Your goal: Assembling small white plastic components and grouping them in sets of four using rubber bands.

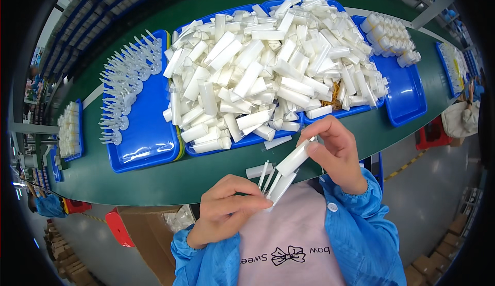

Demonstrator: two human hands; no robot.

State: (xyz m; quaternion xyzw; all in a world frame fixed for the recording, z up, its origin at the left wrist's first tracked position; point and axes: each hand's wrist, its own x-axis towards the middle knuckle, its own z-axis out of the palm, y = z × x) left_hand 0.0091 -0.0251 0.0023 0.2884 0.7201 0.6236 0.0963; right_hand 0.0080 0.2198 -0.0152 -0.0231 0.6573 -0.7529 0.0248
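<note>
In front of my chest, my right hand [337,154] pinches the upper end of a long white plastic piece [294,158] between thumb and fingers. The fingers of my left hand [229,206] close on the lower end of a white plastic strip [281,187], which meets the long piece at its lower side. Thin white rods [264,173] stick up beside the strip; I cannot tell whether they are joined to it. Two loose white pieces lie on the green table near my hands, one of them a short white tube [257,171].
A big heap of white wedge-shaped pieces [247,77] fills blue trays ahead. At left, a blue tray [147,131] holds rows of clear stemmed parts [126,87]. At right, another blue tray [407,98] carries bundled white cylinders [389,36]. A cardboard box [147,239] stands below the table edge.
</note>
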